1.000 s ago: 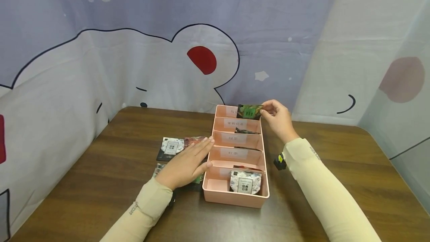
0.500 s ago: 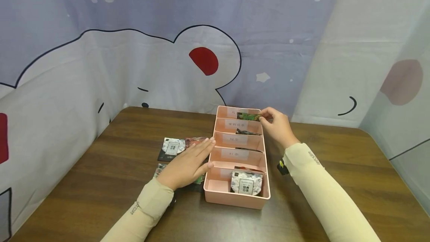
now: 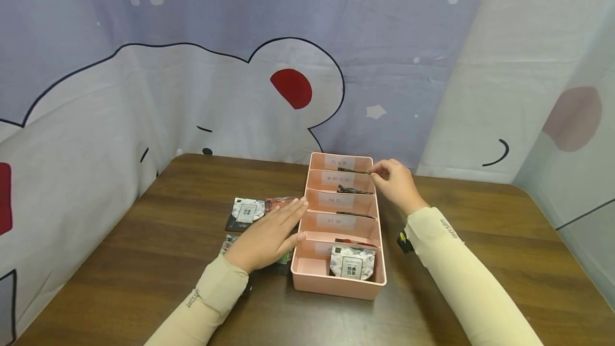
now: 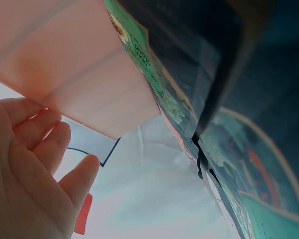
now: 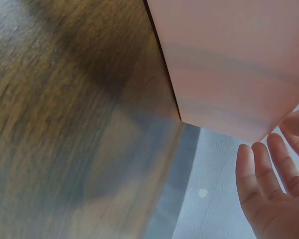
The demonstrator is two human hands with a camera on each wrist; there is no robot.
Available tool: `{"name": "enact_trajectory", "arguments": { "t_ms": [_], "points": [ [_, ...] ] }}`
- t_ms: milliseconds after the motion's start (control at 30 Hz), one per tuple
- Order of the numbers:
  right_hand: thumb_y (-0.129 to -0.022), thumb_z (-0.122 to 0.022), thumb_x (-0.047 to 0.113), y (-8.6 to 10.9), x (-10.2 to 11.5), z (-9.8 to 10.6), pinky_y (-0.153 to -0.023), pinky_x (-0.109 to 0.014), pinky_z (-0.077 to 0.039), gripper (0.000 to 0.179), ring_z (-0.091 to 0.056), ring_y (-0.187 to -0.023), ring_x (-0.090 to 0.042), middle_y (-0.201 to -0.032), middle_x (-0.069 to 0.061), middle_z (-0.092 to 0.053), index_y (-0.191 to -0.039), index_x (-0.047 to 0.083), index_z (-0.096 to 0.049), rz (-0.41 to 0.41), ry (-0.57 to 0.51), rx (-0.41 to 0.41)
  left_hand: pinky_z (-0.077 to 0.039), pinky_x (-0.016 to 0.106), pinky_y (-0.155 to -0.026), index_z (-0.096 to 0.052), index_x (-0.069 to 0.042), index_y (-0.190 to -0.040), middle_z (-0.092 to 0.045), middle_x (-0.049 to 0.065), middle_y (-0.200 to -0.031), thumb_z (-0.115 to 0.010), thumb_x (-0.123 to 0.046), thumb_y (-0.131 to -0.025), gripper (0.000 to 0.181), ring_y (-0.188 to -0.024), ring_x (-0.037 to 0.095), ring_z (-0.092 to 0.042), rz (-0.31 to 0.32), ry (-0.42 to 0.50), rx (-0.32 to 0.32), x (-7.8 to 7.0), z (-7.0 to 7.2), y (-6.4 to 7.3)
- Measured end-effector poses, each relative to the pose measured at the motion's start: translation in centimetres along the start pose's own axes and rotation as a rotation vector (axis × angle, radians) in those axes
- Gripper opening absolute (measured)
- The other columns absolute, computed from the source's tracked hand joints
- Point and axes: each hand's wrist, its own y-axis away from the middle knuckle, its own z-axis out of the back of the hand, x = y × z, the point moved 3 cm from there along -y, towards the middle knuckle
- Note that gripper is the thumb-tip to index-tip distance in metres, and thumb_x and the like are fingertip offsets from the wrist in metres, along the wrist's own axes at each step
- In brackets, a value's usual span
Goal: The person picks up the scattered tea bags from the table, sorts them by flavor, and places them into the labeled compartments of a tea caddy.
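Observation:
A long pink divided box (image 3: 331, 286) holds upright tea sachets in several compartments with paper labels. My right hand (image 3: 397, 186) is at the far end of its right rim, thumb and index finger pinching the corner of a dark green tea sachet (image 3: 353, 170). That sachet is mostly sunk in the farthest compartment, only its top edge showing. In the right wrist view the other fingers (image 5: 263, 169) extend outside the box wall. My left hand (image 3: 269, 234) lies flat with straight fingers, fingertips at the box's left rim. A white tea sachet (image 3: 353, 263) leans in the nearest compartment.
Left of the box, a white-and-black sachet (image 3: 246, 212) and a red sachet (image 3: 277, 203) lie on the wooden table (image 3: 158, 239). Green sachets (image 3: 229, 242) are partly hidden under my left hand. A printed curtain (image 3: 230, 89) hangs behind the table.
My right hand has lowered the green sachet from above the rim down into the farthest compartment. My left hand has stayed at the left rim.

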Motion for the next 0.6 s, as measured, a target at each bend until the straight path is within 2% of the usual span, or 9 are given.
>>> {"name": "enact_trajectory", "arguments": {
  "t_ms": [433,533,600],
  "points": [
    [-0.096,-0.063,0.005,0.6,0.3,0.3,-0.088,-0.049,-0.052,0.014,-0.063,-0.095,-0.033,-0.108,-0.018,-0.065,-0.106,0.0,-0.072,0.001,-0.009,0.008,-0.026,0.053,-0.122,-0.033,-0.002,-0.158,-0.03,0.011,-0.165,-0.047,-0.039,-0.107,0.064,-0.151,0.029,-0.028,0.003,-0.002,0.0,0.0,-0.1,0.0],
    [-0.096,-0.062,0.005,0.9,0.6,0.5,-0.102,-0.053,-0.048,0.016,-0.063,-0.103,-0.036,-0.107,-0.018,-0.067,-0.108,0.0,-0.071,0.006,-0.019,0.019,-0.026,0.053,-0.122,-0.033,-0.002,-0.158,-0.03,0.011,-0.164,-0.046,-0.04,-0.108,0.065,-0.151,0.029,-0.028,-0.002,-0.003,-0.002,0.0,-0.1,0.0],
    [-0.096,-0.062,0.005,1.3,1.0,0.6,-0.102,-0.052,-0.049,0.017,-0.065,-0.104,-0.036,-0.108,-0.017,-0.068,-0.11,-0.001,-0.071,0.018,-0.021,0.025,-0.026,0.053,-0.122,-0.033,-0.002,-0.158,-0.03,0.011,-0.164,-0.045,-0.04,-0.108,0.065,-0.151,0.03,-0.028,-0.002,-0.003,-0.001,-0.1,0.0,0.0]
  ]
}}
